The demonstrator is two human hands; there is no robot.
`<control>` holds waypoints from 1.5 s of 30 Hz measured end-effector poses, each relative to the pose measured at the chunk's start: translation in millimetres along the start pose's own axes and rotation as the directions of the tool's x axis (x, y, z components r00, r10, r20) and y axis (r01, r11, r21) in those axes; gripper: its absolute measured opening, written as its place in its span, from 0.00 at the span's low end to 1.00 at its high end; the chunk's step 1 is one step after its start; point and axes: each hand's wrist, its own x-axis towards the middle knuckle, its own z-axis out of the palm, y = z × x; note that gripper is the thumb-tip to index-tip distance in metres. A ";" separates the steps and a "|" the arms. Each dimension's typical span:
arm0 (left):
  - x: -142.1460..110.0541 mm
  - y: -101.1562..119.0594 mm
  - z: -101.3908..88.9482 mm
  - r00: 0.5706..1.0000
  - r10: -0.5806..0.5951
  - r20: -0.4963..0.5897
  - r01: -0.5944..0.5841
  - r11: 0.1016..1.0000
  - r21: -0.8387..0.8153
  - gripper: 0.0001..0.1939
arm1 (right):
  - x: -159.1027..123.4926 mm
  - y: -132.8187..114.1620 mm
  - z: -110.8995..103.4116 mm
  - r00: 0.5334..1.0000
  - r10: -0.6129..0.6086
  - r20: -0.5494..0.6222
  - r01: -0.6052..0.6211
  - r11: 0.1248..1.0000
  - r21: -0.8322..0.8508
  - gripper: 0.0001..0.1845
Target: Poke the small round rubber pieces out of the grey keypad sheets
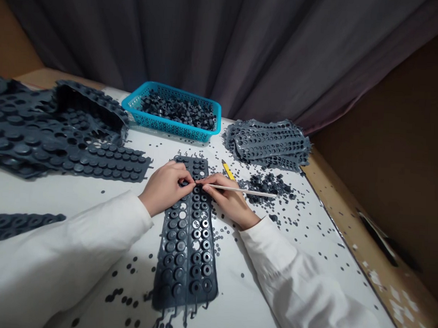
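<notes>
Small flat dark discs (129, 301) are strewn on the smooth white tabletop (124, 242), nearest below the left hand. A long dark grey moulded rubber sheet (188, 259) is laid lengthwise beneath both hands, its near end edged with thin hooked tails, its face set with rows of round, ringed studs; through several round holes, white is shown. A second studded strip (20, 225) is partly covered by the left sleeve. Over the sheet's far part, the thumb and forefinger of the left hand (169, 187) are pinched together; what is held between them cannot be told. By the right hand (229, 199), just beside it, a slim, pale, straight stick (256, 192) is gripped. To the right of that hand, a loose heap of small black pieces (272, 185) is piled; just beyond its fingers, a yellow tool with a dark tip (228, 170) is laid. Farther right, perforated, ragged-edged sheets (269, 142) are stacked. Beyond the left hand, curled studded sheets (27, 141) are heaped leftward, and ringed rubber pieces (178, 109) are contained in a turquoise lattice plastic basket (170, 125), backed by a folded grey curtain (191, 42).
</notes>
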 end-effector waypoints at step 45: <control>-1.3 -2.8 0.7 1.000 0.015 0.007 -0.015 1.000 -0.013 0.08 | -0.4 -0.1 1.9 0.991 0.100 -0.094 -0.070 0.959 0.276 0.10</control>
